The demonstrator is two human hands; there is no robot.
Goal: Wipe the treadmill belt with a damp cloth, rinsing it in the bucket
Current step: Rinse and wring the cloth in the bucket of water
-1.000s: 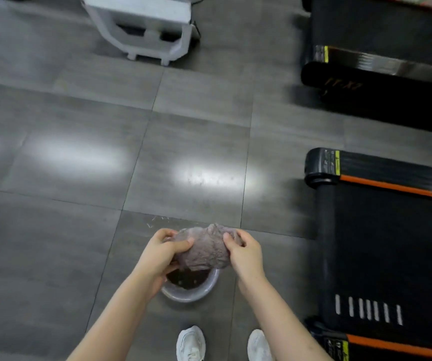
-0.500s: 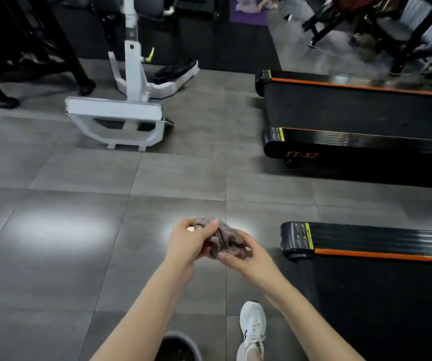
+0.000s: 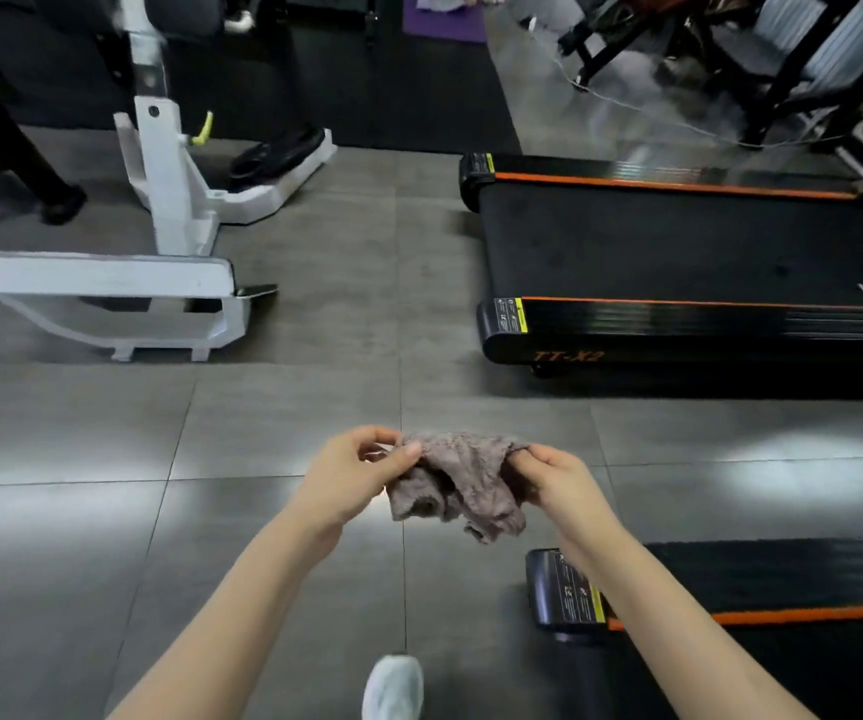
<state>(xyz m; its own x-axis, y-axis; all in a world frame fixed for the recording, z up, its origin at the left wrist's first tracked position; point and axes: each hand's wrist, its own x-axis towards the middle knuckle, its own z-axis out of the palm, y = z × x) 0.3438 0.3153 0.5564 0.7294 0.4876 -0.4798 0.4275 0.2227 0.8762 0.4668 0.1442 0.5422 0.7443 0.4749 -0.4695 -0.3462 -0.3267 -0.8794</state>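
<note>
Your left hand [image 3: 351,475] pinches the upper left edge of the cloth [image 3: 458,483] between thumb and forefinger, the other fingers curled loosely behind. Your right hand [image 3: 559,480] nips the upper right edge the same way, fingers bent round the fabric. Between the two hands the cloth is stretched along its top and sags below in crumpled folds; it is a brownish-grey, nubbly rag, held in the air in front of you and touching nothing else.

Under it lies the grey tiled floor [image 3: 263,418], with bright patches of reflected light to the left and right. Just to the right of the cloth and nearer to you is the end of the near treadmill [image 3: 564,589], black with an orange stripe along its rail; your right forearm crosses over it. The cloth hangs beside that end, not over the belt.

Near the bottom edge, one white shoe [image 3: 393,688] shows between your forearms. Farther off on the right stands a second treadmill [image 3: 678,252], lettered TT-X2 on its side. Far left is a white machine frame [image 3: 107,283].
</note>
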